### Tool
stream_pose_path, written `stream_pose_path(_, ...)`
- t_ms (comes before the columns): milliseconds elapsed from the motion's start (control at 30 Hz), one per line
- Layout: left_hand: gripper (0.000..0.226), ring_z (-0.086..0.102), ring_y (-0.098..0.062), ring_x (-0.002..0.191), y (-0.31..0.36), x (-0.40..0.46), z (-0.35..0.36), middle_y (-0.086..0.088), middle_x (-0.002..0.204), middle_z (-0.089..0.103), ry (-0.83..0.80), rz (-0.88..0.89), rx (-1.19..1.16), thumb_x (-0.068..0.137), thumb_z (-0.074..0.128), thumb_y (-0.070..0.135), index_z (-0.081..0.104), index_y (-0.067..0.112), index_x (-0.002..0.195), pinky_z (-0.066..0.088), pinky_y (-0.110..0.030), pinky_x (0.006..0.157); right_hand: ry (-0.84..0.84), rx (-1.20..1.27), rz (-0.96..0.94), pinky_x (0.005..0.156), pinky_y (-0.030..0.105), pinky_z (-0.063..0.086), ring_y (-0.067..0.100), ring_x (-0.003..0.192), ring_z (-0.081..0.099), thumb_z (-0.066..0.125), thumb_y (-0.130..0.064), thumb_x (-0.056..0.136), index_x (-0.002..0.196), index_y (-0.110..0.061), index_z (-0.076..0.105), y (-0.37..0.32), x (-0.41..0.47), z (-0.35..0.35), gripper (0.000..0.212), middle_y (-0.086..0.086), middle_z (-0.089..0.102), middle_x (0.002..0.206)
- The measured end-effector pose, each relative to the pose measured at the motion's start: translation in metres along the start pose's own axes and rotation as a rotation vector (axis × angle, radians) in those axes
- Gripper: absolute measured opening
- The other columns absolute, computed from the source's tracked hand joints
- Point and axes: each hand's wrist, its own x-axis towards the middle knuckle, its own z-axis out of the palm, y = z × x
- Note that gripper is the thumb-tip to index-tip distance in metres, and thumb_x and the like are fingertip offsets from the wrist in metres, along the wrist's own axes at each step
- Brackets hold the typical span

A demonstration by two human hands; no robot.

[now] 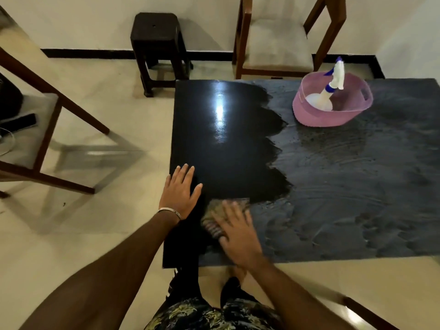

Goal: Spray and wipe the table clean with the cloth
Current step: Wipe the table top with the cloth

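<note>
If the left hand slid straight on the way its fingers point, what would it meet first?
Nothing, as far as the picture shows. The left hand lies flat at the table's left edge, its fingers aimed up the bare glossy strip toward the far edge. The pink basin sits well right of that line.

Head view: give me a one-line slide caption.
Right hand wipes a cloth across the half-cleaned table; left hand rests flat.

Tabletop (238, 139): dark, rectangular. Left part glossy black with a light glare; rest to the right greyish, streaked film, jagged boundary between them. Pink basin (331, 115) sits near far right corner, on the filmed area. Cloth (214, 215) lies near the near left corner, right hand (235, 234) pressed flat on it, blurred. Left hand (179, 192) flat on tabletop at left edge, just beside cloth.
</note>
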Motion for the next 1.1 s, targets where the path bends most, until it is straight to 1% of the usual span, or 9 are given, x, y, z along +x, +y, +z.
stream_pose_path(67,0.062,0.006,-0.022,0.15,0.014,-0.015,0.011,-0.004,0.161,0.015,-0.006,-0.017,-0.012,0.099,0.031,0.048,0.02,0.019,0.153,0.007,-0.043,0.121,0.024,0.034,0.239,0.121,0.053,0.0,0.027,0.153,-0.002,0.039,-0.041,0.083,0.155,-0.043,0.012,0.069,-0.018,-0.013,0.077,-0.003,-0.002,0.167)
stream_pose_path(200,0.062,0.006,-0.022,0.15,0.045,-0.039,0.029,-0.005,0.161,0.015,-0.025,-0.037,-0.057,0.099,0.033,0.048,0.02,0.019,0.153,0.005,-0.045,0.121,0.137,0.091,0.635,0.119,0.061,0.01,0.034,0.152,0.003,0.043,-0.036,0.094,0.157,-0.035,0.02,0.19,-0.065,-0.037,0.067,0.006,0.005,0.167)
stream_pose_path(367,0.063,0.005,-0.023,0.15,0.054,-0.063,0.036,-0.005,0.161,0.014,-0.025,-0.061,-0.054,0.098,0.032,0.051,0.021,0.02,0.153,0.005,-0.047,0.121,0.199,0.179,0.859,0.117,0.066,0.007,0.041,0.151,0.004,0.045,-0.036,0.096,0.157,-0.027,0.024,0.187,-0.078,-0.034,0.065,0.014,0.008,0.166)
stream_pose_path(467,0.065,0.003,-0.024,0.15,0.048,-0.07,0.031,-0.004,0.162,0.012,-0.009,-0.084,-0.059,0.097,0.028,0.053,0.019,0.02,0.153,0.004,-0.048,0.121,0.16,0.152,0.677,0.117,0.066,0.006,0.041,0.151,0.005,0.038,-0.043,0.087,0.156,-0.031,0.025,0.101,-0.069,-0.011,0.072,0.012,0.011,0.166)
stream_pose_path(667,0.066,-0.003,-0.02,0.15,0.036,-0.089,0.022,-0.001,0.163,0.006,0.01,-0.132,-0.081,0.097,0.025,0.054,0.015,0.023,0.154,0.0,-0.044,0.12,-0.046,0.024,0.037,0.119,0.063,-0.004,0.035,0.152,-0.006,0.042,-0.044,0.097,0.156,-0.034,0.02,-0.082,-0.054,0.035,0.064,0.007,0.004,0.167)
stream_pose_path(733,0.066,-0.003,-0.02,0.15,0.033,-0.094,0.024,-0.001,0.163,0.007,0.005,-0.135,-0.078,0.096,0.024,0.056,0.015,0.023,0.154,0.0,-0.044,0.12,-0.078,0.031,-0.107,0.12,0.061,0.0,0.033,0.152,-0.006,0.04,-0.045,0.099,0.156,-0.033,0.02,-0.1,-0.049,0.037,0.062,0.004,0.008,0.167)
stream_pose_path(833,0.071,-0.002,-0.02,0.15,0.029,-0.097,0.028,-0.001,0.162,0.008,0.002,-0.129,-0.087,0.092,0.019,0.058,0.016,0.023,0.153,0.0,-0.044,0.12,-0.104,-0.006,-0.162,0.121,0.053,-0.011,0.025,0.152,-0.014,0.04,-0.043,0.096,0.157,-0.037,0.011,-0.062,-0.063,0.039,0.067,-0.002,-0.006,0.166)
stream_pose_path(967,0.067,0.001,-0.022,0.15,0.023,-0.095,0.031,-0.003,0.162,0.01,0.005,-0.09,-0.1,0.095,0.022,0.056,0.019,0.022,0.153,0.002,-0.047,0.121,0.039,0.021,0.239,0.121,0.051,-0.007,0.025,0.153,-0.007,0.029,-0.044,0.093,0.157,-0.037,0.01,0.059,-0.128,0.027,0.068,-0.002,-0.008,0.166)
stream_pose_path(1100,0.07,0.001,-0.023,0.15,0.023,-0.099,0.034,-0.002,0.162,0.011,-0.003,-0.064,-0.116,0.093,0.019,0.058,0.019,0.022,0.153,0.001,-0.046,0.12,0.112,0.095,0.692,0.117,0.065,0.016,0.042,0.15,0.008,0.035,-0.037,0.093,0.157,-0.025,0.017,0.162,-0.182,0.002,0.068,0.016,0.009,0.165)
